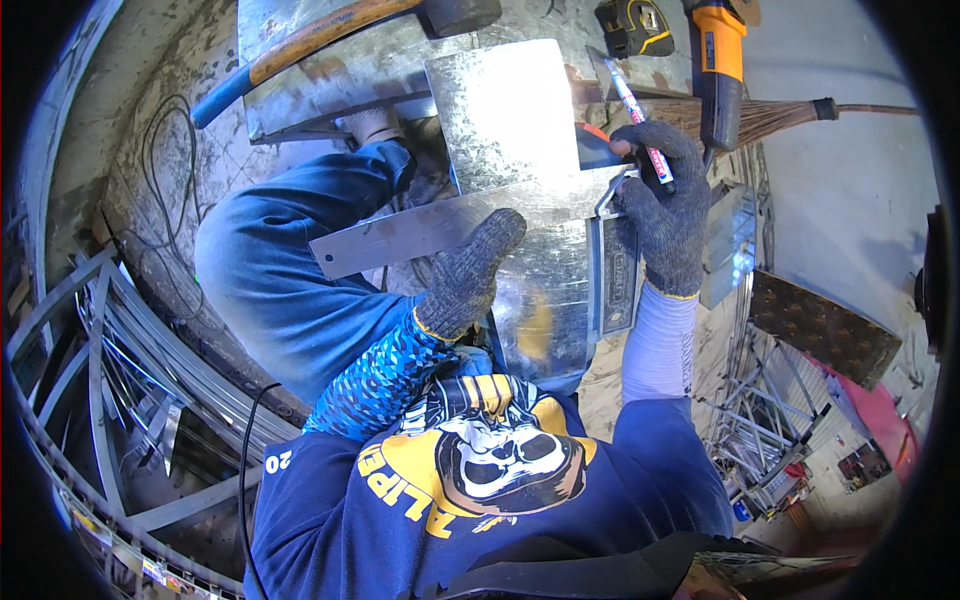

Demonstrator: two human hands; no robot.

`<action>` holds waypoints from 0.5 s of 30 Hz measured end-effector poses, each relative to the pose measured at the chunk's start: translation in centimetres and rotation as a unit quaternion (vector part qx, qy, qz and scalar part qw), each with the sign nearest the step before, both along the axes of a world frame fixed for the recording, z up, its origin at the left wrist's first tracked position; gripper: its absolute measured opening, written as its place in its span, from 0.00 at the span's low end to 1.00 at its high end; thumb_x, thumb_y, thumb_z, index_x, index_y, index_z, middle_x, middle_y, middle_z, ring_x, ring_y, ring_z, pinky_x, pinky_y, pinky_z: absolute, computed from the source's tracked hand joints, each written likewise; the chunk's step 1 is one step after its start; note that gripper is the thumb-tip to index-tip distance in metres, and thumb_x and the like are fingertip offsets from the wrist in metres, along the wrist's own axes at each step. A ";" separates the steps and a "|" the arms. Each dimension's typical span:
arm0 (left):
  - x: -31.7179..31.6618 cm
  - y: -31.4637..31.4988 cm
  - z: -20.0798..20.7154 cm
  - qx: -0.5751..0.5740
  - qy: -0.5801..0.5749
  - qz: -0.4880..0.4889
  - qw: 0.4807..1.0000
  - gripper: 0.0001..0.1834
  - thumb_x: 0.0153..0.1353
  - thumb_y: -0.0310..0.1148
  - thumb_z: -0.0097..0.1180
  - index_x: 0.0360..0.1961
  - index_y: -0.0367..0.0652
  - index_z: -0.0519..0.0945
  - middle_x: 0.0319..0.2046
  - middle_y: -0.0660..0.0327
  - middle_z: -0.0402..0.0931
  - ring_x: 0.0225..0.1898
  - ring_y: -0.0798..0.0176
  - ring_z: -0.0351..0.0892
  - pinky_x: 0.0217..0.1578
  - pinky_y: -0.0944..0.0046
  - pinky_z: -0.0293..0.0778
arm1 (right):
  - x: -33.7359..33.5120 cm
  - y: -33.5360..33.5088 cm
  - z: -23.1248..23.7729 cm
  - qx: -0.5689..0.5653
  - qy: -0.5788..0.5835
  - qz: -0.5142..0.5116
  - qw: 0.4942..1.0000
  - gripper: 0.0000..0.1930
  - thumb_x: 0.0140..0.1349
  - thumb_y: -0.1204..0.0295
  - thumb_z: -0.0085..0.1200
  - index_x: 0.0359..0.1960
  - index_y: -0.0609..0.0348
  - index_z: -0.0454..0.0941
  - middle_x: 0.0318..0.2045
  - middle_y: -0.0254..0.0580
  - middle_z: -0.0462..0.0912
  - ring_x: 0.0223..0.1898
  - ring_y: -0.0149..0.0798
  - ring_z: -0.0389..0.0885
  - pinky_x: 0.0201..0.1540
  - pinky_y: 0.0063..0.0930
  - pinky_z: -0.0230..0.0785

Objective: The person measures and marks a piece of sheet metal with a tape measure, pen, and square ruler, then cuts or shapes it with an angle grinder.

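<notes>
A try square with a long steel blade and a dark grey stock lies across a shiny metal sheet. My left hand, in a dark grey knitted glove, clamps the blade near its middle; its other fingers are hidden. In my gloved right hand is a white and red marker pen, tilted with its dark end toward my palm. That hand rests by the top of the stock, thumb and forefinger curled inward. Glare whitens the sheet's upper part.
Ahead, a hammer and a tape measure lie on a metal surface. An orange angle grinder and a straw broom are at the right. Curved metal strips stand at left, beside a cable.
</notes>
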State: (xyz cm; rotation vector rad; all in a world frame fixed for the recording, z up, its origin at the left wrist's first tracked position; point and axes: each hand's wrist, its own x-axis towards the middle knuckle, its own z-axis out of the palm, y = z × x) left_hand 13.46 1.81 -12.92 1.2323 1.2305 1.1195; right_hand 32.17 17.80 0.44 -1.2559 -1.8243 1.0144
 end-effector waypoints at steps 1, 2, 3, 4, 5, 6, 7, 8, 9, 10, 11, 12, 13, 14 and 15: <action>-0.2 0.0 0.5 0.002 -0.066 0.035 0.997 0.30 0.58 0.07 0.44 0.61 0.36 0.79 0.62 0.46 0.77 0.65 0.47 0.76 0.65 0.54 0.72 | 0.0 -0.1 0.1 -0.030 0.016 -0.008 0.999 0.24 0.55 0.84 0.55 0.57 0.60 0.76 0.46 0.45 0.84 0.41 0.30 0.82 0.40 0.23 0.80; -0.2 0.3 0.9 0.002 -0.098 0.054 0.994 0.31 0.58 0.07 0.44 0.61 0.36 0.79 0.62 0.46 0.77 0.65 0.47 0.76 0.65 0.53 0.72 | 0.1 -0.3 0.2 -0.061 0.033 -0.016 0.997 0.24 0.56 0.85 0.56 0.57 0.60 0.76 0.46 0.46 0.84 0.40 0.30 0.83 0.40 0.23 0.80; -0.3 0.4 1.3 0.004 -0.130 0.072 0.989 0.31 0.57 0.07 0.44 0.61 0.36 0.79 0.62 0.46 0.77 0.65 0.47 0.76 0.64 0.53 0.72 | 0.1 -0.4 0.3 -0.061 0.033 -0.015 0.997 0.24 0.56 0.85 0.56 0.57 0.60 0.76 0.46 0.46 0.84 0.40 0.30 0.83 0.40 0.23 0.80; -0.3 0.7 1.6 -0.005 -0.170 0.079 0.982 0.31 0.57 0.07 0.45 0.61 0.36 0.79 0.61 0.46 0.78 0.65 0.47 0.76 0.64 0.54 0.72 | 0.1 -0.6 0.4 -0.081 0.043 -0.027 0.995 0.24 0.56 0.85 0.56 0.57 0.60 0.76 0.46 0.46 0.84 0.40 0.29 0.83 0.39 0.23 0.79; -0.3 1.0 1.8 -0.008 -0.188 0.082 0.979 0.32 0.56 0.07 0.45 0.62 0.36 0.79 0.61 0.46 0.78 0.64 0.47 0.76 0.64 0.54 0.73 | 0.0 -0.6 0.5 -0.100 0.055 -0.039 0.993 0.24 0.57 0.85 0.56 0.57 0.60 0.76 0.46 0.46 0.84 0.40 0.29 0.84 0.39 0.23 0.79; -0.4 1.3 2.1 -0.011 -0.206 0.086 0.975 0.32 0.56 0.07 0.45 0.62 0.36 0.78 0.61 0.46 0.78 0.64 0.47 0.77 0.64 0.54 0.73 | 0.0 -0.7 0.6 -0.099 0.055 -0.038 0.993 0.24 0.57 0.85 0.56 0.57 0.60 0.76 0.46 0.46 0.84 0.40 0.29 0.84 0.39 0.23 0.79; -0.5 1.6 2.4 -0.014 -0.204 0.084 0.975 0.31 0.57 0.07 0.46 0.62 0.36 0.78 0.61 0.46 0.78 0.63 0.46 0.77 0.64 0.54 0.73 | 0.0 -0.7 0.7 -0.110 0.059 -0.037 0.991 0.24 0.57 0.85 0.57 0.57 0.60 0.76 0.46 0.47 0.85 0.40 0.29 0.84 0.39 0.22 0.79; -0.6 1.9 2.8 -0.016 -0.202 0.081 0.976 0.31 0.58 0.07 0.46 0.62 0.36 0.78 0.60 0.46 0.78 0.63 0.46 0.78 0.63 0.55 0.73 | 0.0 -0.7 0.7 -0.121 0.064 -0.043 0.990 0.24 0.57 0.86 0.57 0.57 0.60 0.76 0.46 0.47 0.85 0.41 0.29 0.84 0.39 0.22 0.79; -0.8 2.2 3.3 -0.017 -0.200 0.079 0.977 0.30 0.58 0.08 0.46 0.62 0.36 0.78 0.60 0.46 0.78 0.63 0.46 0.78 0.63 0.55 0.73 | 0.0 -0.7 0.8 -0.120 0.065 -0.039 0.990 0.24 0.57 0.86 0.57 0.57 0.60 0.76 0.46 0.47 0.85 0.41 0.29 0.84 0.39 0.22 0.79; -1.0 2.6 3.9 -0.014 -0.192 0.078 0.978 0.28 0.61 0.10 0.49 0.62 0.35 0.78 0.60 0.47 0.79 0.62 0.47 0.78 0.63 0.55 0.74 | 0.0 -0.7 0.9 -0.122 0.063 -0.040 0.990 0.24 0.57 0.86 0.56 0.57 0.60 0.76 0.45 0.46 0.85 0.41 0.29 0.83 0.39 0.22 0.79; -1.2 2.9 4.6 -0.057 -0.186 0.079 0.978 0.27 0.62 0.11 0.51 0.62 0.35 0.78 0.60 0.47 0.79 0.62 0.48 0.79 0.63 0.56 0.74 | 0.0 -0.7 0.9 -0.125 0.053 -0.044 0.990 0.24 0.56 0.85 0.56 0.57 0.60 0.77 0.45 0.45 0.85 0.41 0.29 0.83 0.40 0.23 0.78; -1.3 3.1 5.3 -0.012 -0.184 0.078 0.980 0.25 0.63 0.12 0.52 0.62 0.35 0.78 0.60 0.48 0.79 0.62 0.48 0.79 0.63 0.56 0.74 | 0.0 -0.7 1.0 -0.125 0.060 -0.041 0.989 0.24 0.56 0.85 0.56 0.57 0.60 0.77 0.45 0.45 0.85 0.41 0.29 0.83 0.40 0.23 0.78; -1.4 3.0 6.0 -0.164 -0.234 0.068 0.956 0.24 0.65 0.15 0.54 0.63 0.35 0.77 0.61 0.48 0.78 0.62 0.49 0.78 0.64 0.56 0.73 | 0.1 -0.7 1.0 -0.105 0.028 -0.037 0.993 0.24 0.56 0.86 0.56 0.56 0.60 0.77 0.44 0.44 0.84 0.41 0.29 0.82 0.41 0.24 0.77; -1.1 3.0 6.4 -0.232 -0.294 0.077 0.924 0.23 0.66 0.17 0.55 0.63 0.35 0.77 0.62 0.49 0.77 0.62 0.50 0.78 0.64 0.57 0.73 | 0.0 -0.7 1.0 -0.085 -0.001 -0.029 0.996 0.23 0.55 0.86 0.55 0.56 0.60 0.77 0.43 0.43 0.84 0.41 0.29 0.82 0.42 0.24 0.77; -1.0 2.8 6.7 -0.313 -0.271 0.069 0.907 0.23 0.67 0.18 0.56 0.63 0.36 0.77 0.63 0.49 0.77 0.62 0.51 0.78 0.64 0.57 0.73 | -0.1 -0.7 1.0 -0.090 0.007 -0.023 0.996 0.23 0.55 0.86 0.55 0.56 0.60 0.77 0.43 0.43 0.84 0.41 0.29 0.82 0.42 0.24 0.77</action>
